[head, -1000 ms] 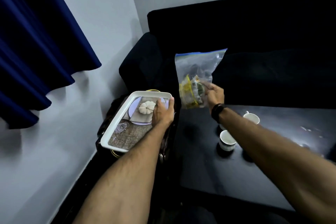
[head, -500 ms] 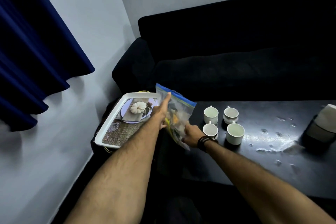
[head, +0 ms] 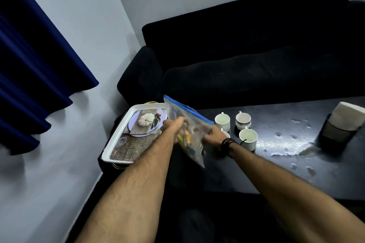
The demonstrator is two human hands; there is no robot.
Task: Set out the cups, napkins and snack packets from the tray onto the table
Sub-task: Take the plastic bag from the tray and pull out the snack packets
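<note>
A clear zip bag (head: 194, 140) with a blue seal strip holds several snack packets. It hangs just over the left end of the black table (head: 276, 163). My left hand (head: 172, 127) grips its left side and my right hand (head: 215, 135) grips its right side. A white tray (head: 118, 140) with a printed pumpkin picture sits to the left, with nothing lying in it. Several white cups (head: 247, 138) stand on the table just right of my right hand. A holder with white napkins (head: 339, 124) stands at the table's far right.
A black sofa (head: 256, 55) runs behind the table. A blue curtain (head: 35, 55) hangs at the left wall. The tray rests on a low dark stand beside the sofa arm. Shiny wet-looking marks (head: 286, 144) spot the tabletop between cups and napkins.
The bag came down from in front of the sofa to just over the table. My left hand left the tray rim and took hold of the bag's left side.
</note>
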